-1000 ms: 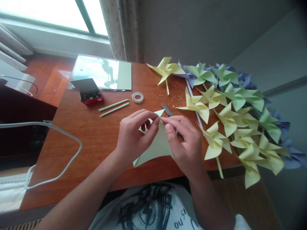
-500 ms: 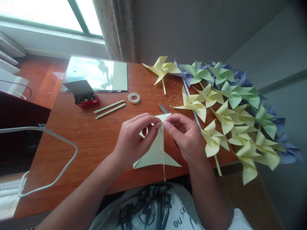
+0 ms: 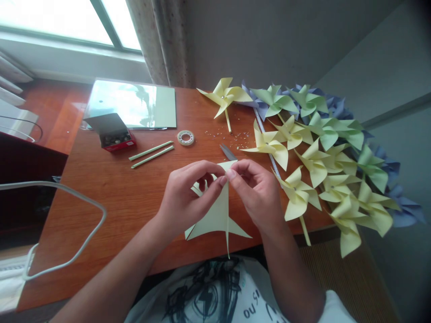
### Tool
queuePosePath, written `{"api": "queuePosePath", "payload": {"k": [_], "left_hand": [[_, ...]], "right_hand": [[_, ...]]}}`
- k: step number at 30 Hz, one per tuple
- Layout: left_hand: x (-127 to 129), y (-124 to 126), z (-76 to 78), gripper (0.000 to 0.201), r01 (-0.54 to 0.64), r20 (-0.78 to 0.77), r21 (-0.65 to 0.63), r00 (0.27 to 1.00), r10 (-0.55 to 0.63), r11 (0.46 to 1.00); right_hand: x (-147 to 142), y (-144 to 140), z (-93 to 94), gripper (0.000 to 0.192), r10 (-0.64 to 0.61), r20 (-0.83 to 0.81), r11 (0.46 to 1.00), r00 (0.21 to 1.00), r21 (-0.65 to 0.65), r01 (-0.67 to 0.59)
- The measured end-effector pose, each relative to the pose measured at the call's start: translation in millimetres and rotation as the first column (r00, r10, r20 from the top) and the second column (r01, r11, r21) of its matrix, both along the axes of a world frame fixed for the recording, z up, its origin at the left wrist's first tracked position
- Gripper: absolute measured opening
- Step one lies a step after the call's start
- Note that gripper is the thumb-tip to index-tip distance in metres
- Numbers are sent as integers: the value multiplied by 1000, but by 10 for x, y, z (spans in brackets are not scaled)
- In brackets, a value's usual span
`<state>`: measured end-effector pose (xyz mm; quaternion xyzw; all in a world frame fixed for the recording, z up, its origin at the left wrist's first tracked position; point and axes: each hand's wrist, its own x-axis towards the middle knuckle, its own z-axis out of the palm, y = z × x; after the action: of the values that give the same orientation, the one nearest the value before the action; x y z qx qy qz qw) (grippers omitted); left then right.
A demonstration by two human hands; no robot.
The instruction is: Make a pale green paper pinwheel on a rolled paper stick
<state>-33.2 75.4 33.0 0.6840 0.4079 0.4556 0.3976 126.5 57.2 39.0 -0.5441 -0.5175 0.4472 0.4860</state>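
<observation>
A pale yellow-green paper pinwheel (image 3: 213,220), its blades partly folded in, is held upright-ish over the near part of the table. My left hand (image 3: 193,193) pinches it at the centre between thumb and forefinger. From the other side my right hand (image 3: 257,190) pinches the same spot, thumb and finger touching my left fingertips. Whatever small piece lies between the fingertips is hidden. Just beyond the paper lie scissors (image 3: 228,152), blades showing and handles covered by my right hand.
Finished yellow pinwheels (image 3: 298,193) and green ones (image 3: 325,130) crowd the right side. A tape roll (image 3: 185,138), two paper sticks (image 3: 153,155) and an open red box (image 3: 117,141) lie beyond my left hand. A white cable (image 3: 84,197) loops at left.
The view has shifted slightly. Both hands stay at the pinwheel's centre; my right thumb has moved a little closer over my left fingertips.
</observation>
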Motion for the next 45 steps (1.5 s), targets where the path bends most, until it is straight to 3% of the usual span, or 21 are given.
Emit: {"api": "queuePosePath", "payload": {"k": [19,26,29,32,35,39,45], "left_hand": [[-9,9,-2,8,-3,-5,-140,1000,2,990],[-11,13,-10,8,-26,6,-133,1000,27,991],[-20,13,-25,7,-27,32,-145,999,32,989],[-29,14,-31,7,-30,43,-153,998,37,988],[-33,17,-27,8,-31,47,-161,998,39,986],[-33,20,-26,8,-31,48,-174,998,40,984],[-38,22,-48,10,-31,49,-193,998,41,981]], "right_hand": [[-48,-21,10,9,-17,39,1000,999,-3,17],[103,-19,112,11,29,236,999,971,29,-37],[326,-43,70,12,-8,479,999,878,48,-18],[558,-104,-73,15,-44,756,999,654,39,22],[695,-185,-240,26,-16,856,1000,516,11,13],[711,-252,-384,37,14,886,1000,463,-16,-1],[643,-227,-425,38,-1,905,1000,426,0,3]]}}
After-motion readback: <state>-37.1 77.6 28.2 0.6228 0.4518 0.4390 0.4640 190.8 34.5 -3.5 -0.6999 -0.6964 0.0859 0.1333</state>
